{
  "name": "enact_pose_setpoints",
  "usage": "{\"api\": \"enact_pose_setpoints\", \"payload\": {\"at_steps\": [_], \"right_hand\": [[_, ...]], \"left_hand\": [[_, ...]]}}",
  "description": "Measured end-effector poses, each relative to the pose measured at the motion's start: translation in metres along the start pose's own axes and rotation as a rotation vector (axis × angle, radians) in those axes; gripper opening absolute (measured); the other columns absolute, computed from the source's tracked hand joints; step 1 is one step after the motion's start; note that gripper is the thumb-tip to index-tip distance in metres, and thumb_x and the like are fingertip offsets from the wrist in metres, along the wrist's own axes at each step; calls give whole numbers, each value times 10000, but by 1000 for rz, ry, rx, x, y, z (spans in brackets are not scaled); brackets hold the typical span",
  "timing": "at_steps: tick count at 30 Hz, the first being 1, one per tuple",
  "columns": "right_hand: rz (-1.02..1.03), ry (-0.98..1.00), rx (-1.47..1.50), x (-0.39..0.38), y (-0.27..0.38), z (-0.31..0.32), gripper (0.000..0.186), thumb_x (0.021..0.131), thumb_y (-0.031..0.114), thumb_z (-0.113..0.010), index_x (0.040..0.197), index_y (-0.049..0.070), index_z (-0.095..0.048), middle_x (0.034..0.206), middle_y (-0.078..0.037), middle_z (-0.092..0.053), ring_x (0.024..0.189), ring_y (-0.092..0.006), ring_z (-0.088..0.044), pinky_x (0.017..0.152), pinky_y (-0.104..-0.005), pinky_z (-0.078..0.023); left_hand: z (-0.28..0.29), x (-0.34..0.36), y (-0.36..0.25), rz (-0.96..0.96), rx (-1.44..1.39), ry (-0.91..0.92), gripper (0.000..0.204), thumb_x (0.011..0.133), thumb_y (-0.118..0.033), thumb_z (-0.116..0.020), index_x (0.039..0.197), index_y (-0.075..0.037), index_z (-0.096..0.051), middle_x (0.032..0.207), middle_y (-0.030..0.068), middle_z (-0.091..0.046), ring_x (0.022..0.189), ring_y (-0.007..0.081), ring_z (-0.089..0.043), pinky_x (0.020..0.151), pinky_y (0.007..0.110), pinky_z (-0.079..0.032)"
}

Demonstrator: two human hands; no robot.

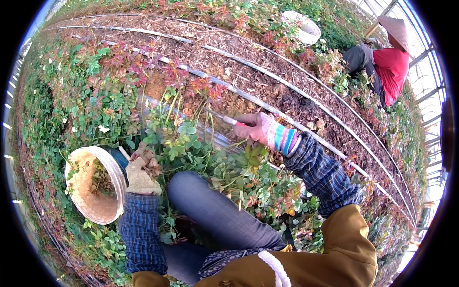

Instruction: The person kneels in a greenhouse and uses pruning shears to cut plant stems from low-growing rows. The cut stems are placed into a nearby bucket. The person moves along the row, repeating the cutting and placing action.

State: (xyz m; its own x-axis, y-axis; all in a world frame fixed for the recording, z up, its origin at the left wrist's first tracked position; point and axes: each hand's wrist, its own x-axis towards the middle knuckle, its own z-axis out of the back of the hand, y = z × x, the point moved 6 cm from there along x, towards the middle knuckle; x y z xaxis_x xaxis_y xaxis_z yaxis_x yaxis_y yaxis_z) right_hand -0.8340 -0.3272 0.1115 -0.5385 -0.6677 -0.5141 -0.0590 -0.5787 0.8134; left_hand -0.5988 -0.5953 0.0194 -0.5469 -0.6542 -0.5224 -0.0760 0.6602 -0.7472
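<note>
My right hand (253,129), in a pinkish glove with a striped cuff, grips a hand tool (221,116) with a red handle and a thin metal shaft. Its tip reaches in among the stems of a rose-like bush (179,107), so the working end is unclear. My left hand (144,167), in a pale, soiled glove, is curled beside a white bucket (112,165). A short pale rod (124,153) sticks out by its fingers; what they hold is hidden. The bucket tilts on its side, with plant scraps (101,178) inside.
Pale irrigation pipes (258,101) run along the mulched soil strip (224,62) beyond the bushes. A person (389,64) in a red top and conical hat sits at the far right, near another white bucket (306,31). My bent knee (186,186) stands between my arms.
</note>
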Motion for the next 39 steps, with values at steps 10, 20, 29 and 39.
{"api": "enact_pose_setpoints", "payload": {"at_steps": [10, 20, 29, 39], "right_hand": [[120, 61, -48, 5, 17, 46, 429, 837, 323, -696, 1164, 48, -652, 772, 23, -622, 544, -51, -498, 471, -219, -388], [-81, 203, -330, 85, 67, 101, 456, 872, 352, -662, 1203, 43, -609, 777, -52, -649, 553, -124, -611, 426, -239, -489], [-339, 277, -595, 144, 73, 93, 351, 857, 294, -663, 1133, 81, -626, 745, -89, -614, 522, -161, -580, 402, -250, -471], [-361, 301, -608, 152, 80, 103, 381, 841, 284, -669, 1153, 73, -619, 738, -96, -610, 532, -158, -577, 389, -241, -469]], "left_hand": [[10, 13, 14, 56, -114, 228, 314, 849, -77, -663, 1148, -57, -568, 811, 25, -595, 566, 145, -581, 395, 307, -489], [-52, -39, 5, 107, -26, 90, 422, 785, -15, -615, 1199, -32, -534, 803, 37, -577, 578, 141, -559, 418, 255, -449], [-46, -34, 6, 79, 45, 32, 408, 794, -57, -615, 1200, -56, -570, 768, 6, -600, 547, 96, -557, 396, 239, -450], [-46, -39, 3, 94, 65, 52, 410, 799, -77, -582, 1207, -42, -563, 823, 34, -612, 597, 117, -571, 442, 244, -457]]}}
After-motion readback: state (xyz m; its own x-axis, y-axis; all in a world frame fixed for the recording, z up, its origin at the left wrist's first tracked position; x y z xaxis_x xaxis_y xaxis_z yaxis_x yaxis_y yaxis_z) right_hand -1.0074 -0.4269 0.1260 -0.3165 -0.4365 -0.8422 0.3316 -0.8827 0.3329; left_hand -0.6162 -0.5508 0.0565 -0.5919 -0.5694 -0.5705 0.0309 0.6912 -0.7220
